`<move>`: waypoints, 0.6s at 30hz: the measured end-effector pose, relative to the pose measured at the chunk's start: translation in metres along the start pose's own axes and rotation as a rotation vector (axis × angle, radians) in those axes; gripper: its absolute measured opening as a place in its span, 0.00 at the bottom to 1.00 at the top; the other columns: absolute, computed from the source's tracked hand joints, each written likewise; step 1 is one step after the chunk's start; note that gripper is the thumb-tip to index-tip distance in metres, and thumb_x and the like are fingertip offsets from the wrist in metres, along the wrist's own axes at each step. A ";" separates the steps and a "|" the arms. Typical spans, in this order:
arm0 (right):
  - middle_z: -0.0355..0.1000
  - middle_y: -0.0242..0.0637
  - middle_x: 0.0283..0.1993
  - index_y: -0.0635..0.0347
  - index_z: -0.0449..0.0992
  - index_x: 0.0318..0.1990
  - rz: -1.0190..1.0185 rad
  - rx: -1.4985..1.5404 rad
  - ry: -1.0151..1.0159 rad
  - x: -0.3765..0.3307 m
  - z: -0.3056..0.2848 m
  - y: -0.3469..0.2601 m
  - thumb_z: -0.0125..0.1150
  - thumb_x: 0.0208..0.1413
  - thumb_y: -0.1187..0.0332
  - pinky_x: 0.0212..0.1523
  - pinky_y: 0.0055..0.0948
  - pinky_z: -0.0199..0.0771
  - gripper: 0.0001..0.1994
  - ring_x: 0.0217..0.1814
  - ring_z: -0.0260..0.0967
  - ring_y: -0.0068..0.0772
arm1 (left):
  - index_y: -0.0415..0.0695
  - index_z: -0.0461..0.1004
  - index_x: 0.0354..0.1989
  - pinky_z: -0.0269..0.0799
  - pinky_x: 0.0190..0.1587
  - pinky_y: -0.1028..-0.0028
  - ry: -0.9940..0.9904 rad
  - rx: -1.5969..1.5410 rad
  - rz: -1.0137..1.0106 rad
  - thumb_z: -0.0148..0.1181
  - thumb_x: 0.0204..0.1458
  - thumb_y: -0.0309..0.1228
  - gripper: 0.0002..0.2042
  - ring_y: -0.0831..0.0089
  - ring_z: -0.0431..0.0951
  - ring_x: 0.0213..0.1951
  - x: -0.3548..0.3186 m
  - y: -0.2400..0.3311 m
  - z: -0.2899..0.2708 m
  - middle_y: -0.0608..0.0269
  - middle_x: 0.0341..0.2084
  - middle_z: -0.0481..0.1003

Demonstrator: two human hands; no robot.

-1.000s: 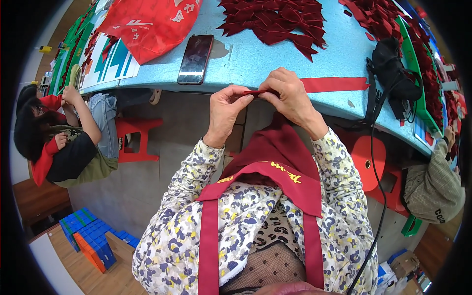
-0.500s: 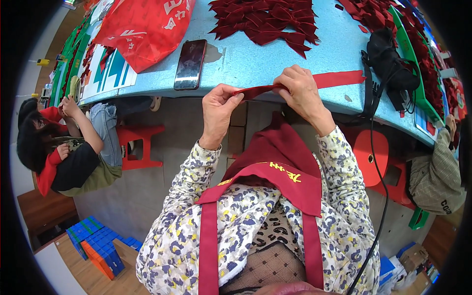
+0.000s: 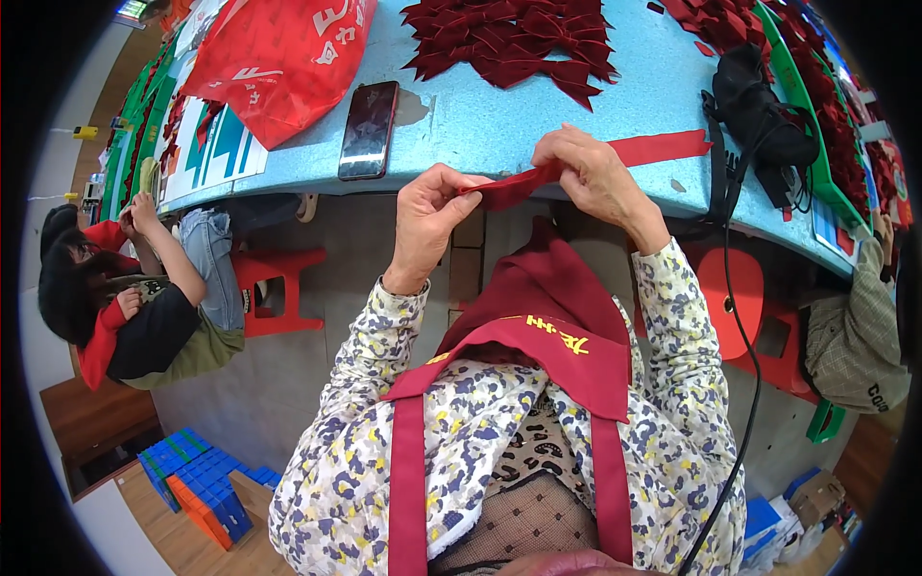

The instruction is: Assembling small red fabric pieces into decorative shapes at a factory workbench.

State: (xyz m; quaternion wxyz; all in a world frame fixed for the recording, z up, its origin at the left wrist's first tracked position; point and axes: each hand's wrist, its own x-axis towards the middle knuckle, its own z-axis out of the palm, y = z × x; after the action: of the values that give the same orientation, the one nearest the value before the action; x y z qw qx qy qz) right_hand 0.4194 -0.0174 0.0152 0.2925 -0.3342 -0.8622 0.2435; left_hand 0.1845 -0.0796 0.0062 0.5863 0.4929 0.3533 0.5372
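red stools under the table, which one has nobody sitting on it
The rectangular red stool on the left, beside the seated person in jeans. Its top is bare. The round red stool on the right is partly hidden by the arm in the flowered sleeve.

You are sitting in a small craft workshop where cloth ornaments are put together by hand. Across the top of the frame runs a long blue worktable (image 3: 480,125), and at its top centre lies a heap of finished dark red bows (image 3: 514,43). A red bag (image 3: 279,58) sits at the upper left, with more red pieces in green trays (image 3: 816,106) at the upper right. Co-workers sit on red plastic stools (image 3: 274,283) at the left and right edges. You wear a dark red apron (image 3: 538,336).
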 end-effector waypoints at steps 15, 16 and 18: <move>0.72 0.38 0.38 0.63 0.73 0.39 0.028 0.209 -0.118 -0.001 -0.016 -0.006 0.58 0.50 0.74 0.40 0.29 0.70 0.08 0.41 0.70 0.37 | 0.37 0.71 0.33 0.68 0.47 0.76 -0.102 0.010 -0.041 0.55 0.51 0.18 0.03 0.75 0.74 0.40 0.007 0.000 0.022 0.53 0.38 0.76; 0.72 0.38 0.38 0.63 0.73 0.39 0.010 0.196 -0.115 -0.002 -0.015 -0.005 0.59 0.50 0.73 0.40 0.29 0.70 0.08 0.41 0.70 0.37 | 0.37 0.71 0.33 0.68 0.47 0.76 -0.094 0.004 -0.039 0.55 0.51 0.18 0.03 0.75 0.74 0.40 0.007 0.000 0.022 0.53 0.38 0.76; 0.73 0.38 0.38 0.62 0.73 0.39 -0.025 0.219 -0.088 -0.002 -0.010 -0.003 0.59 0.50 0.71 0.38 0.30 0.70 0.09 0.39 0.70 0.37 | 0.37 0.71 0.33 0.68 0.46 0.76 -0.086 0.000 -0.037 0.55 0.51 0.18 0.03 0.75 0.74 0.40 0.008 0.000 0.021 0.54 0.39 0.76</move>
State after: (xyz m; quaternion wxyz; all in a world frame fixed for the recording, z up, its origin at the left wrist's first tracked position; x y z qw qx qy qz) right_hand 0.4258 -0.0187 0.0235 0.2919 -0.2784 -0.8466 0.3471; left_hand 0.2059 -0.0763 0.0122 0.6109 0.5089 0.3369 0.5044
